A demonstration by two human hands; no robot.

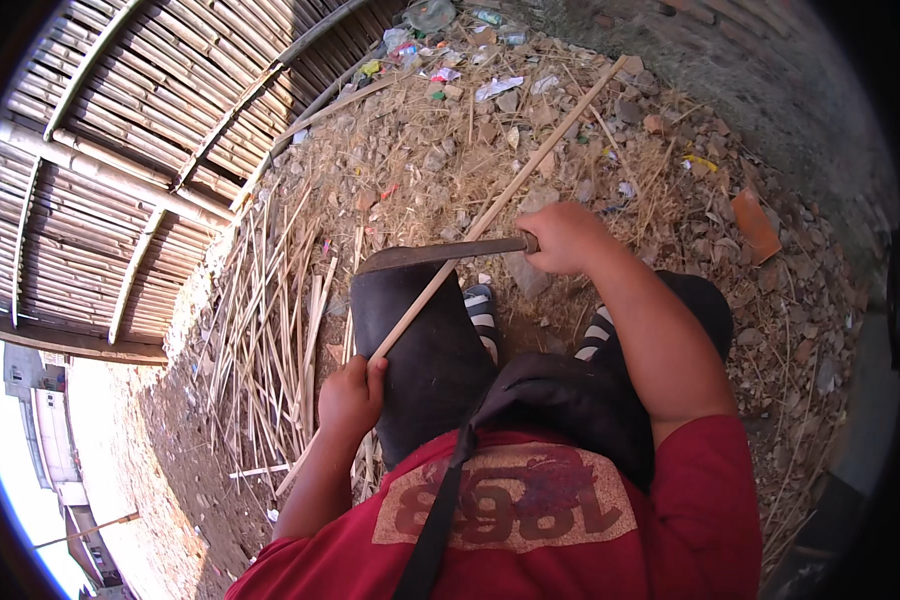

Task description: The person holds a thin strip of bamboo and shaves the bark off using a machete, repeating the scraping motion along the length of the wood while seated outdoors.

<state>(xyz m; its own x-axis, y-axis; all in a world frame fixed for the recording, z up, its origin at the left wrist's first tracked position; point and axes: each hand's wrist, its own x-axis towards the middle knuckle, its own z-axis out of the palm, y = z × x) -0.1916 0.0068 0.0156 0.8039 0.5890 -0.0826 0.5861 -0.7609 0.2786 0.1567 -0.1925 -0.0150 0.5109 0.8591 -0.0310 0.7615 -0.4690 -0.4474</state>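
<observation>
My left hand (pixel 351 392) grips the near end of a long thin bamboo strip (pixel 515 180), which runs up and to the right across my lap. My right hand (pixel 566 238) is closed on the handle of a broad dark knife (pixel 435 253). The blade points left and lies across the strip, touching it above my left knee. A black sheet (pixel 420 350) covers my left thigh under the strip. My striped sandals (pixel 483 312) show between my knees.
A pile of split bamboo strips (pixel 270 330) lies on the ground at my left. A woven bamboo wall (pixel 120 160) stands beyond it. Stones, straw and scattered litter (pixel 450 60) cover the ground ahead. An orange brick piece (pixel 755 225) lies at right.
</observation>
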